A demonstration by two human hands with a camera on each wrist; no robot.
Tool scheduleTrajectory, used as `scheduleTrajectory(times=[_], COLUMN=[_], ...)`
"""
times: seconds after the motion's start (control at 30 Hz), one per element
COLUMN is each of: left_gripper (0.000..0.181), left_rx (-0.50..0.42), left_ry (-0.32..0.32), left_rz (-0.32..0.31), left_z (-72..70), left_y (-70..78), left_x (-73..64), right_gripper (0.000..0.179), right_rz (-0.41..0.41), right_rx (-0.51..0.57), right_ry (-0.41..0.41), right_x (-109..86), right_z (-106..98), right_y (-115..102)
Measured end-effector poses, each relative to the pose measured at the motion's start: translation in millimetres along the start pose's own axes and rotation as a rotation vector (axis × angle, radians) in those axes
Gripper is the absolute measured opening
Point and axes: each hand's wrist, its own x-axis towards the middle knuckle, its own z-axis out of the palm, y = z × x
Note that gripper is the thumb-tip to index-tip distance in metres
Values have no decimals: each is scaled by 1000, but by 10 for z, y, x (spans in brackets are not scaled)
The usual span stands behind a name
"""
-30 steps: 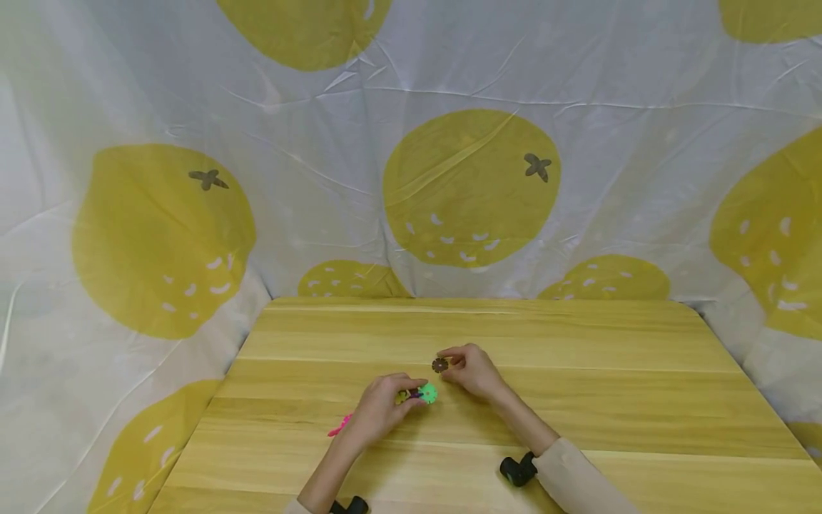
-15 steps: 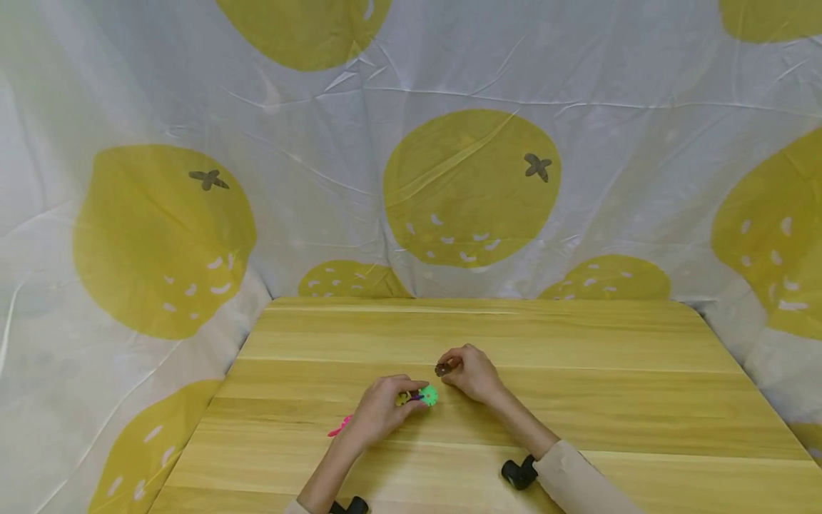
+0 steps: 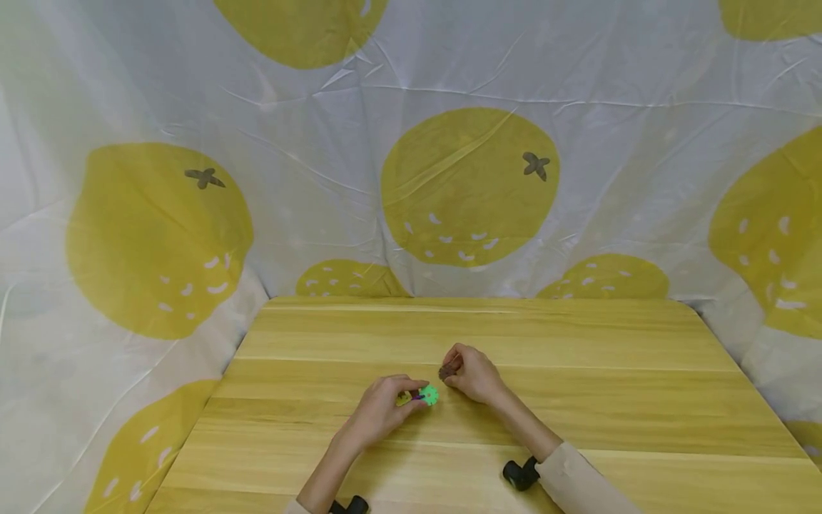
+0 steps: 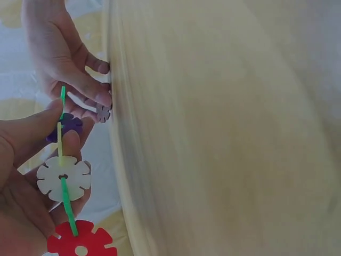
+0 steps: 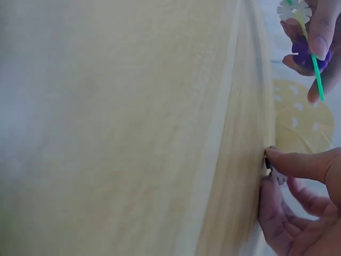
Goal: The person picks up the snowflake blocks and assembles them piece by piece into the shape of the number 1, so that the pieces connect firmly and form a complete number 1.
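Note:
My left hand [image 3: 375, 410] pinches a chain of slotted snowflake discs between thumb and fingers. At its tip stands a bright green disc [image 3: 429, 395], slotted into a purple disc [image 4: 71, 126] by the fingertips. Further along come a yellow disc seen edge-on, a white disc [image 4: 64, 178], another green one edge-on and a red-pink disc [image 4: 80, 241]. To the right and slightly farther off, my right hand [image 3: 477, 374] pinches a single brown snowflake disc [image 3: 447, 372], partly covered by its fingers. A small gap separates the brown disc from the green one.
Both hands are above a wooden table [image 3: 610, 400] with light grain. Behind it hangs a white cloth [image 3: 308, 185] printed with large yellow fruit. Black wrist-camera mounts [image 3: 520, 473] stick out near both forearms.
In my right fingers the brown disc has turned from face-on to tilted, and sits slightly lower. The pink chain end beside my left wrist has gone out of sight in the head view.

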Motion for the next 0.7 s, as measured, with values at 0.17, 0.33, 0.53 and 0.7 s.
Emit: scheduleTrajectory(times=[0.17, 0.33, 0.53, 0.7], left_gripper=[32, 32, 34, 36], left_rx=[1, -14, -28, -48], left_ry=[1, -7, -30, -49], left_rz=[0, 5, 44, 68], left_z=[-5, -14, -13, -2], left_y=[5, 0, 11, 23], left_x=[12, 16, 24, 51], right_gripper=[16, 14, 19, 18], right_rz=[18, -5, -12, -75], right_rx=[170, 404, 523, 475], right_ry=[-21, -98, -143, -156], right_x=[-36, -131, -262, -376], right_z=[-65, -189, -330, -370], right_y=[61, 124, 181, 187])
